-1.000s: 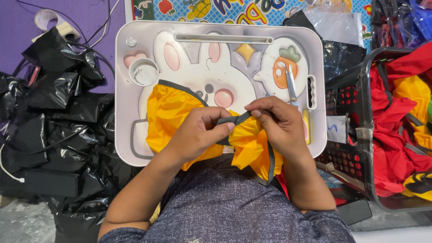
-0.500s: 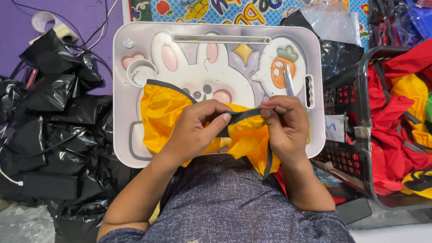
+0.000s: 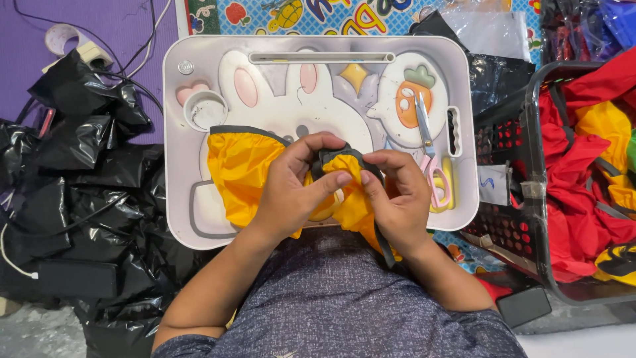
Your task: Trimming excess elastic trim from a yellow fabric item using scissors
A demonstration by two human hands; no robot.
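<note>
**Lap tray on a cluttered floor**

A pale lap tray (image 3: 199, 232) printed with a rabbit and a carrot serves as the counter. Taking its round cup well (image 3: 205, 109) as the landmark: yellow fabric with grey trim (image 3: 242, 169) lies just below and right of it, and pink-and-yellow scissors (image 3: 430, 159) lie far to its right, over the carrot. Black plastic bags (image 3: 73, 192) cover the floor to its left, and a dark basket of red and yellow cloth (image 3: 576, 192) stands well beyond the scissors.

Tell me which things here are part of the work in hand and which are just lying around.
In hand:
left hand
right hand
yellow fabric pouch, with its grey trim pinched by both
lap tray under it

Lying about:
scissors
black plastic bags
basket of red and yellow cloth
</note>
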